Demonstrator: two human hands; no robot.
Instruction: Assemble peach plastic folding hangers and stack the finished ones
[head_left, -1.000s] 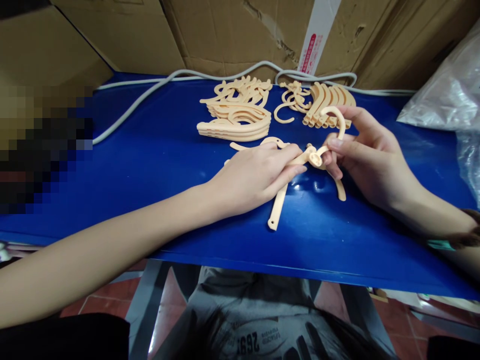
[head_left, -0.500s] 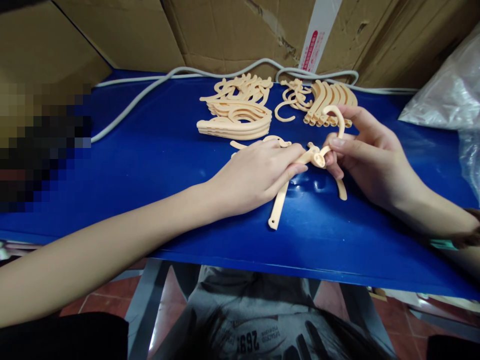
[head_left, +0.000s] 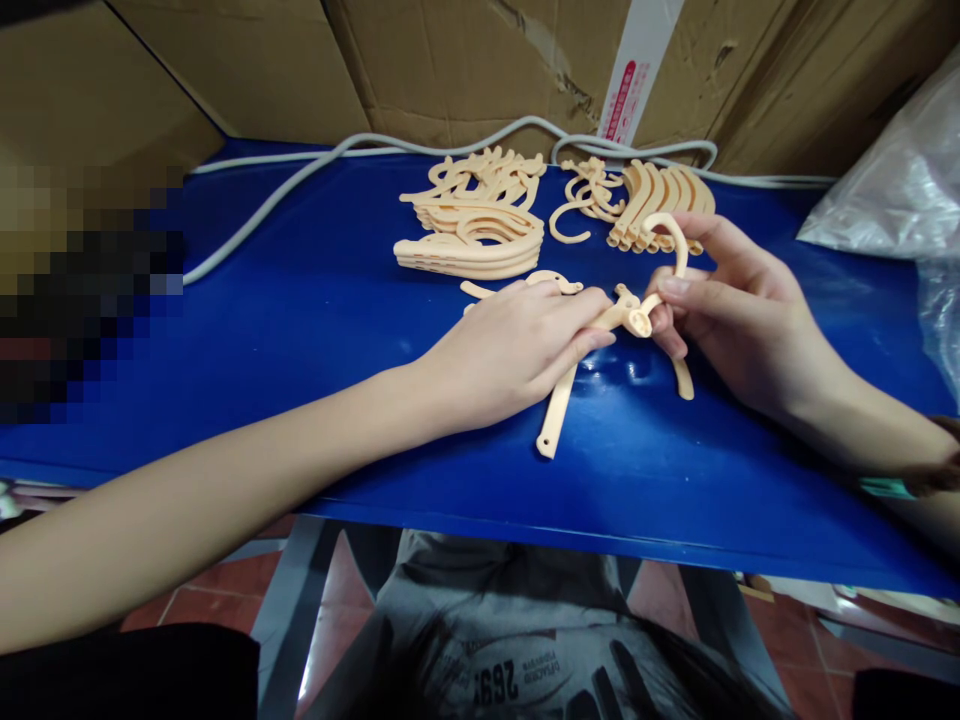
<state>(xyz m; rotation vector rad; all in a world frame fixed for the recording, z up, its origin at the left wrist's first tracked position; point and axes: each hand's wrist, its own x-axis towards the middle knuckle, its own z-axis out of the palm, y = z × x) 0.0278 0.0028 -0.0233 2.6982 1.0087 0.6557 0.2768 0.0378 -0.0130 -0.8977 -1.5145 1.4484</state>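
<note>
Cream plastic parts of clothes hangers lie on the blue table. My left hand (head_left: 517, 345) is closed around a hanger piece (head_left: 621, 314), whose hollow round end pokes out past my fingertips. Between thumb and fingers, my right hand (head_left: 739, 300) pinches a curved hanger hook (head_left: 679, 240); its lower end meets the hollow end of the other piece. Under my left hand a flat bar with a small hole (head_left: 556, 415) juts toward me, and a curved hanger part (head_left: 553, 280) shows beyond the knuckles. Another curved tip (head_left: 683, 380) rests below my right fingers, its upper part hidden.
Behind my hands lie stacked hanger arms (head_left: 469, 255), a heap of thin curved parts (head_left: 487, 178), loose hooks (head_left: 592, 190) and a row of curved tubes (head_left: 664, 200). A white cable (head_left: 360, 145) runs along the cardboard (head_left: 465, 70). A clear plastic bag (head_left: 885, 170) sits at right.
Both hands stay nearly in place. The held hanger piece and the hook have shifted only very slightly.
</note>
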